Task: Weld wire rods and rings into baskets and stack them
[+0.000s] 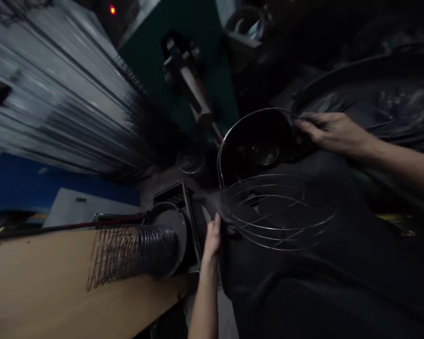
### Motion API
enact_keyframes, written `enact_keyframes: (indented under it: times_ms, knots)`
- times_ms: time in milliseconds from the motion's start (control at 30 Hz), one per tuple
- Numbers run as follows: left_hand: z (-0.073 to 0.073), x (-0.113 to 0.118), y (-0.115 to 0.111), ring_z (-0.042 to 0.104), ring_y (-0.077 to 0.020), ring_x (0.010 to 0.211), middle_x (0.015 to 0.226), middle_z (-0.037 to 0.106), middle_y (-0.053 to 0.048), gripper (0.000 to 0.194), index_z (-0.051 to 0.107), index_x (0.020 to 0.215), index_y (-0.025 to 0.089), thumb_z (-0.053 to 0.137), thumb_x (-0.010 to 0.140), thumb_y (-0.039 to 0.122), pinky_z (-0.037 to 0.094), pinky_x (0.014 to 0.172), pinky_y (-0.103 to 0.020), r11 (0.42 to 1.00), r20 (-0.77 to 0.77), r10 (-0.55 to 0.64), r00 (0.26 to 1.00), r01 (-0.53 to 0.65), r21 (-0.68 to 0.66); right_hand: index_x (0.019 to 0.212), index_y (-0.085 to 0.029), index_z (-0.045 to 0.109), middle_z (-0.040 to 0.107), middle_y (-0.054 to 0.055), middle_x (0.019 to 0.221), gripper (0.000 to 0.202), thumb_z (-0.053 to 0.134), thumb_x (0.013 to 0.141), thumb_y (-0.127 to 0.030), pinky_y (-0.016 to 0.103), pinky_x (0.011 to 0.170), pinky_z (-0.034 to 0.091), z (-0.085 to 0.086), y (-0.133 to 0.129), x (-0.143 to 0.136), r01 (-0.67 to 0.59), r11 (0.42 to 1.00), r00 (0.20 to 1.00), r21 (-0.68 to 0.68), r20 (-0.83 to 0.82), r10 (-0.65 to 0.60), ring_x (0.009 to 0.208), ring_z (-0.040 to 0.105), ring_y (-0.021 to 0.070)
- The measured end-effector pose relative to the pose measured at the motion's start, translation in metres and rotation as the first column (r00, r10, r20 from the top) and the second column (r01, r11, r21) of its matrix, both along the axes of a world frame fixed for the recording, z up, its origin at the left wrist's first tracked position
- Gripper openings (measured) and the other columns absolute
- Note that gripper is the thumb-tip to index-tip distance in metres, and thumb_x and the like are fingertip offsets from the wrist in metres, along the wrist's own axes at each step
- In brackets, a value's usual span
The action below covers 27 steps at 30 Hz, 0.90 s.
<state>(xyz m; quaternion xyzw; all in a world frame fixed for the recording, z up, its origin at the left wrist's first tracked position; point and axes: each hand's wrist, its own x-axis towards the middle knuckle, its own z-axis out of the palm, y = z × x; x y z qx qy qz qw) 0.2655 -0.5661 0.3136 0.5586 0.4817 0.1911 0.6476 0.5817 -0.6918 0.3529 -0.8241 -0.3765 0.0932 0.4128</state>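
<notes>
A round wire cage (268, 207), made of thin metal rings and spokes, hangs in front of me over dark cloth. My left hand (214, 235) grips the cage's lower left edge together with a fold of the dark cloth. My right hand (330, 132) pinches the upper right of the large top ring (254, 113). Inside the ring I see dark round parts, too dim to tell apart.
A ribbed grey cylinder with wire mesh (137, 249) lies on a tan wooden board (38, 292) at the left. Stacked long metal rods (56, 94) fill the upper left. A machine arm (194, 94) stands behind. A large dark drum (374, 94) sits at the upper right.
</notes>
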Motion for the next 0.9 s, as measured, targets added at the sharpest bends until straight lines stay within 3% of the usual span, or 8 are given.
enact_keyframes:
  times_ms: [100, 200, 300, 467, 600, 700, 833, 900]
  knots:
    - [-0.033, 0.010, -0.026, 0.067, -0.0232, 0.085, 0.079, 0.069, -0.010, 0.054, 0.069, 0.091, 0.014, 0.056, 0.080, 0.065, 0.052, 0.085, -0.037, 0.926, 0.263, 0.017, 0.965, 0.084, -0.369, 0.100, -0.013, 0.062, 0.065, 0.010, 0.103, 0.035, 0.040, 0.095, -0.040, 0.031, 0.090, 0.043, -0.009, -0.010, 0.001, 0.032, 0.997, 0.999, 0.065, -0.011, -0.031, 0.098, 0.057, 0.0186]
    - [-0.034, 0.036, -0.026, 0.061, -0.0122, 0.063, 0.061, 0.058, 0.001, 0.031, 0.066, 0.086, 0.018, 0.051, 0.090, 0.045, 0.052, 0.075, -0.027, 0.835, 0.325, 0.351, 0.878, -0.137, -0.533, 0.104, -0.014, 0.061, 0.065, 0.011, 0.105, 0.041, 0.039, 0.095, -0.047, 0.031, 0.088, 0.045, -0.023, -0.017, 0.002, -0.020, 0.995, 0.990, 0.093, -0.139, 0.033, 0.094, 0.059, 0.0183]
    - [-0.022, 0.054, -0.010, 0.045, -0.0076, 0.045, 0.047, 0.035, 0.007, 0.018, 0.059, 0.075, 0.018, 0.052, 0.090, 0.027, 0.045, 0.057, -0.019, 0.781, 0.269, 0.526, 0.807, -0.332, -0.529, 0.120, -0.017, 0.057, 0.065, 0.011, 0.109, 0.051, 0.042, 0.091, -0.056, 0.033, 0.083, 0.050, -0.042, -0.026, 0.007, -0.168, 0.976, 0.909, 0.138, -0.361, 0.207, 0.090, 0.061, 0.0181]
    - [-0.020, 0.055, 0.012, 0.039, -0.0081, 0.046, 0.048, 0.031, 0.006, 0.021, 0.053, 0.066, 0.018, 0.049, 0.087, 0.022, 0.041, 0.051, -0.018, 0.829, 0.339, 0.510, 0.791, -0.346, -0.441, 0.115, -0.019, 0.065, 0.067, 0.009, 0.110, 0.054, 0.052, 0.083, -0.060, 0.040, 0.094, 0.048, -0.068, -0.033, 0.010, -0.305, 0.940, 0.825, 0.153, -0.450, 0.341, 0.102, 0.061, 0.0216]
    - [-0.025, 0.063, 0.026, 0.037, -0.0085, 0.048, 0.051, 0.035, 0.006, 0.015, 0.054, 0.069, 0.019, 0.050, 0.083, 0.019, 0.042, 0.052, -0.019, 0.863, 0.310, 0.470, 0.827, -0.356, -0.360, 0.104, -0.026, 0.071, 0.070, 0.002, 0.104, 0.048, 0.045, 0.082, -0.060, 0.040, 0.093, 0.048, -0.073, -0.017, 0.008, -0.100, 0.970, 0.893, 0.223, -0.410, 0.187, 0.098, 0.063, 0.0219]
    - [-0.021, 0.074, 0.039, 0.032, -0.0083, 0.047, 0.048, 0.029, 0.006, 0.019, 0.048, 0.064, 0.018, 0.053, 0.083, 0.022, 0.039, 0.050, -0.018, 0.915, 0.385, 0.376, 0.843, -0.271, -0.300, 0.112, -0.040, 0.066, 0.068, -0.011, 0.109, 0.045, 0.040, 0.082, -0.060, 0.036, 0.093, 0.049, -0.077, -0.028, 0.016, -0.068, 0.994, 0.936, 0.090, -0.338, 0.095, 0.102, 0.062, 0.0209]
    - [-0.010, 0.082, 0.051, 0.032, -0.0076, 0.047, 0.048, 0.028, 0.007, 0.029, 0.039, 0.060, 0.017, 0.055, 0.083, 0.027, 0.040, 0.052, -0.018, 0.936, 0.417, 0.324, 0.849, -0.224, -0.272, 0.127, -0.039, 0.055, 0.064, -0.007, 0.122, 0.045, 0.041, 0.087, -0.054, 0.044, 0.101, 0.042, -0.092, -0.111, 0.038, 0.163, 0.975, 0.958, -0.153, -0.212, -0.193, 0.114, 0.056, 0.0262]
    - [-0.008, 0.086, 0.055, 0.033, -0.0068, 0.046, 0.047, 0.029, 0.008, 0.033, 0.037, 0.061, 0.017, 0.053, 0.086, 0.032, 0.042, 0.053, -0.018, 0.921, 0.377, 0.379, 0.845, -0.305, -0.243, 0.121, -0.031, 0.060, 0.065, 0.005, 0.118, 0.044, 0.031, 0.091, -0.047, 0.054, 0.102, 0.034, -0.106, -0.162, 0.057, 0.382, 0.873, 0.905, -0.304, -0.067, -0.420, 0.118, 0.051, 0.0352]
